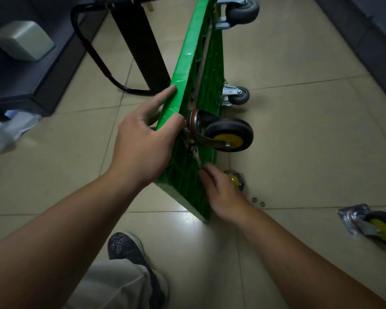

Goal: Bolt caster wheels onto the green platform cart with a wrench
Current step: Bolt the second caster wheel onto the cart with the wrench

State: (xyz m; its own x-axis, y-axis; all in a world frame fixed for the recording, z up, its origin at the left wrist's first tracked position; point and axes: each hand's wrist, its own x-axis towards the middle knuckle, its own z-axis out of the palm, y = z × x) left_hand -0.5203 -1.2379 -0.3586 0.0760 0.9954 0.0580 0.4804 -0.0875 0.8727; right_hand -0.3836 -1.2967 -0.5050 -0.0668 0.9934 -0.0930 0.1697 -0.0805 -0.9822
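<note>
In the head view, the green platform cart (187, 70) is stood on its long edge on the tiled floor (299, 152), underside turned to the right. Its upper rim is gripped by the left hand (143, 148): the thumb is hooked over the rim, the index finger laid straight along the deck. A yellow-hubbed caster (228, 136) is mounted on the underside just beside that thumb. The right hand (221, 192) is held against the underside near the lower corner, fingers curled and blurred; whether anything is pinched cannot be told. A loose caster (374, 226) and two nuts (254, 199) are seen on the floor to the right.
</note>
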